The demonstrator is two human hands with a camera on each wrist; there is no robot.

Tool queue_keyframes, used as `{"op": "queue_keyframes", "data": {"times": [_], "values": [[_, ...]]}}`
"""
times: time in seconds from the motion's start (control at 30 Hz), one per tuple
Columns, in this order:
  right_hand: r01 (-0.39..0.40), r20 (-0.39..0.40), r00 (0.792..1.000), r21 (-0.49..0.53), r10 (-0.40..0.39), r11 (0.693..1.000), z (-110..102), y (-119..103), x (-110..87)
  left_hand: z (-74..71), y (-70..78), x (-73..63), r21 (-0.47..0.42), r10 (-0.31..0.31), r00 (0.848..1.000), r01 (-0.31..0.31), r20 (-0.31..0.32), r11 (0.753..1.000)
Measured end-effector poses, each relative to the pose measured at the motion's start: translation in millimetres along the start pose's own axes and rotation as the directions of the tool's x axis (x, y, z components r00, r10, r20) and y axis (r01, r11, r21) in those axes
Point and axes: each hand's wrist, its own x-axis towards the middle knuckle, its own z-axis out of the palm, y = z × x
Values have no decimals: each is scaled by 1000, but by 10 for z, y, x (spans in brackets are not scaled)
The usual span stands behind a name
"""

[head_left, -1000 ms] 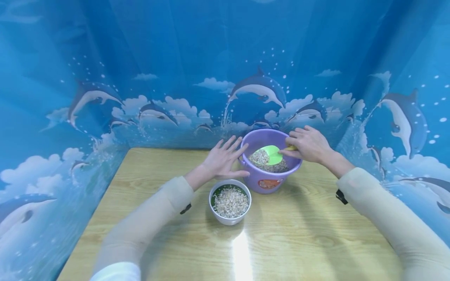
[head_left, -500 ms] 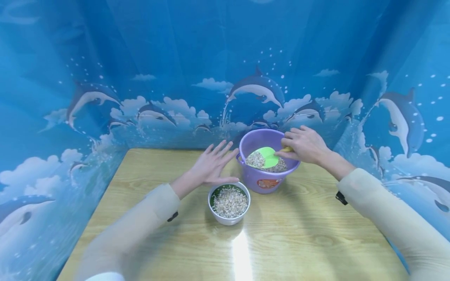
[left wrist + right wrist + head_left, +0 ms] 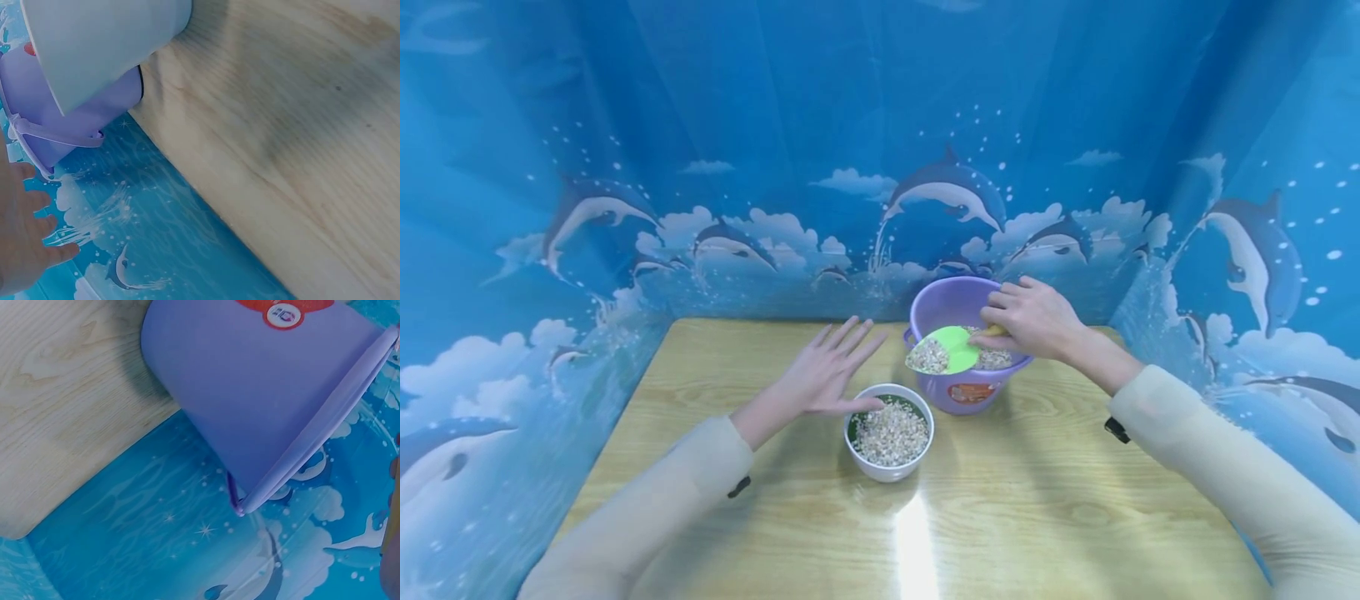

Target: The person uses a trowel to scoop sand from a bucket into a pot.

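In the head view my right hand grips the yellow handle of a green scoop. Pale grain-like bits fill the scoop's front, which juts over the left rim of a purple bucket. More of the same bits lie inside the bucket. A white bowl with a green inside stands in front and to the left, heaped with pale bits. My left hand is spread with straight fingers, its thumb above the bowl's back rim; whether it touches the rim I cannot tell. The left wrist view shows the bowl's outer wall.
All of this stands on a wooden table. Behind and at both sides hangs a blue curtain printed with dolphins, close to the table's back edge. The bucket's handle hangs down its side in the left wrist view.
The right hand has brought the loaded scoop left and toward me, from inside the bucket to over its rim. My left hand has moved away from the bucket, left and nearer.
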Motion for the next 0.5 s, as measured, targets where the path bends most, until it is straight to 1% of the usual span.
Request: {"op": "queue_keyframes", "data": {"times": [0.07, 0.3, 0.5], "values": [[12, -7, 1000, -2, -12, 1000, 6, -30, 14, 18, 1, -48, -7, 9, 1000, -9, -4, 1000], [38, -11, 999, -13, -38, 999, 11, -131, 51, 56, 15, -197, -30, 37, 999, -36, 33, 999], [39, -2, 999, -21, -39, 999, 42, -218, 64, 163, 25, -270, -34, 56, 998, -56, 19, 998]]}}
